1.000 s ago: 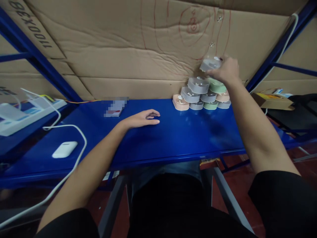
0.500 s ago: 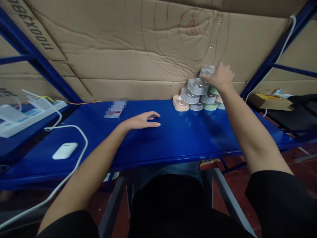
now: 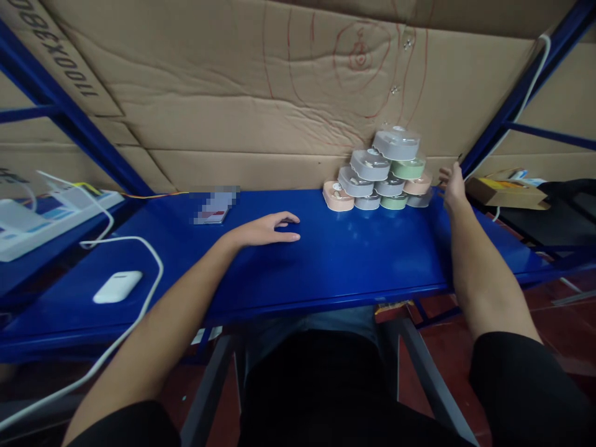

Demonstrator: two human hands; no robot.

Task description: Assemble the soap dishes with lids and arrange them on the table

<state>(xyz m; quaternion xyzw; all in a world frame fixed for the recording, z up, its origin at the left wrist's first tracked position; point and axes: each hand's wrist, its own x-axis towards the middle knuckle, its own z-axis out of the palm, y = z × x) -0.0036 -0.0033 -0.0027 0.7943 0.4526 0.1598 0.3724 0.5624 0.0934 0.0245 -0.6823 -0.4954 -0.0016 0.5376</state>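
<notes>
A pyramid of small rounded plastic cases with clear lids, grey, green and peach, stands at the back of the blue table (image 3: pixel 335 261). A grey case (image 3: pixel 397 146) tops it, with a green case (image 3: pixel 408 167) below on the right and a peach case (image 3: pixel 339 195) at the lower left corner. My right hand (image 3: pixel 452 186) is just right of the stack, fingers apart, holding nothing. On the table left of the stack rests my left hand (image 3: pixel 267 230), its thumb and fingers spread with nothing between them.
A white earbud case (image 3: pixel 118 287) and a white cable (image 3: pixel 156 273) lie on the left. A phone-like flat object (image 3: pixel 216 208), partly pixelated, lies near the cardboard wall (image 3: pixel 209 124). A cardboard box (image 3: pixel 507 192) sits beyond the blue post at right.
My right hand has let go of the top grey case and moved right and down, away from the stack. The case stays on top. My left hand has hardly moved.
</notes>
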